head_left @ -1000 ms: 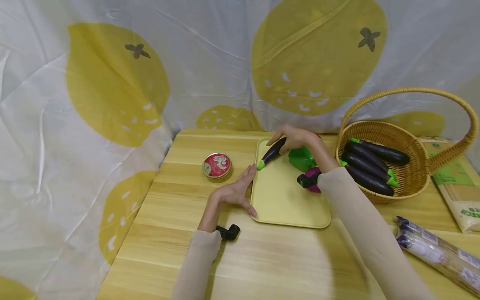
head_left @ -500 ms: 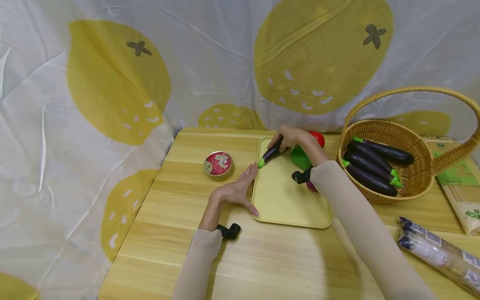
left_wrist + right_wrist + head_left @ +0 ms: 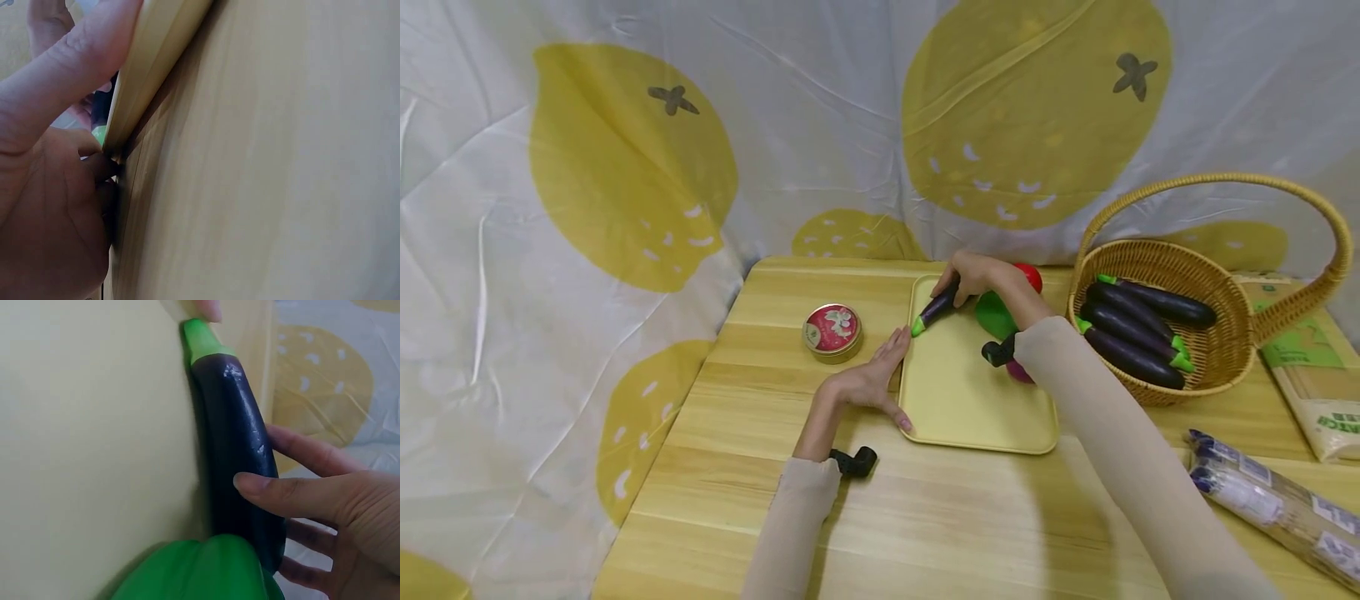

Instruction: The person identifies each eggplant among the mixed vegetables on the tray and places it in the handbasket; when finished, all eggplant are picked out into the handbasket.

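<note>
My right hand (image 3: 976, 275) holds a dark purple eggplant (image 3: 936, 313) with a green cap, at the far left corner of a pale yellow tray (image 3: 962, 408). In the right wrist view the thumb lies across the eggplant (image 3: 228, 425) and the fingers are behind it. A green bell pepper (image 3: 194, 572) sits against its lower end. My left hand (image 3: 868, 383) is spread along the tray's left edge, fingertips beside the eggplant's cap and thumb by the near corner. Partly hidden by the right arm are a round red thing (image 3: 1032, 275) and a purple thing (image 3: 1018, 372).
A wicker basket (image 3: 1240, 367) with several eggplants (image 3: 1157, 300) stands on the right. A round red tin (image 3: 832, 332) lies left of the tray. Packaged goods (image 3: 1300, 354) and a long clear packet (image 3: 1270, 500) are at the right edge. A lemon-print cloth hangs behind.
The right hand has shifted slightly left and toward me with the eggplant, and more of the red thing shows behind the wrist. The left hand stays at the tray's edge.
</note>
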